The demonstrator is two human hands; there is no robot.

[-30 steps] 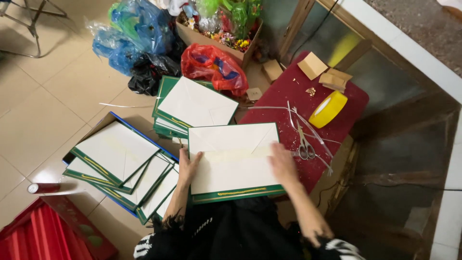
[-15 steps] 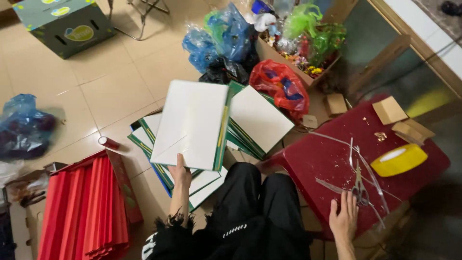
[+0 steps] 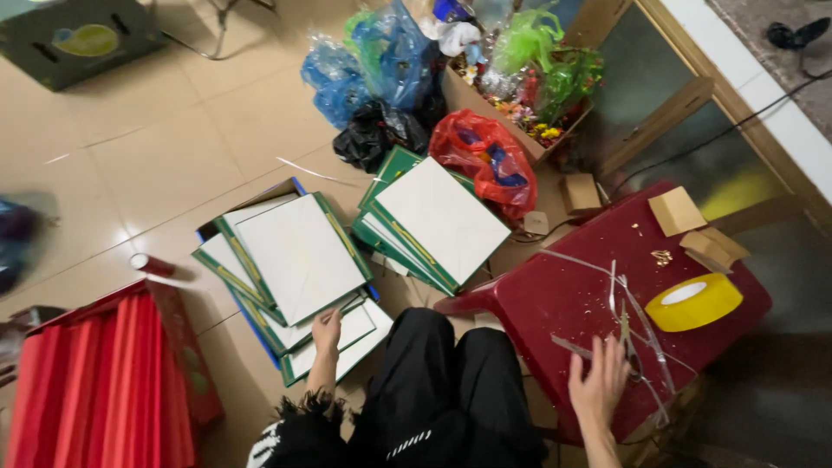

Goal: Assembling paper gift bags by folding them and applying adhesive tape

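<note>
My left hand point(image 3: 327, 334) rests on the near edge of a white board with green edging point(image 3: 299, 256), which lies flat on top of a pile of the same boards on the floor to my left. A second pile of white and green boards point(image 3: 433, 221) lies further out. My right hand point(image 3: 596, 386) hovers with its fingers spread over the near edge of a dark red stool top point(image 3: 563, 299), close to a pair of scissors point(image 3: 626, 334) and thin clear strips. Neither hand grips anything.
A yellow tape roll point(image 3: 693, 302) and small cardboard boxes point(image 3: 676, 211) sit on the red stool. Red folded sheets point(image 3: 95, 381) lie at lower left. Blue, black and red plastic bags point(image 3: 485, 156) and a carton of coloured decorations point(image 3: 529, 87) stand beyond the piles.
The board my left hand held upright half a second ago now lies flat on the left pile. My right hand has moved onto the stool, beside the scissors.
</note>
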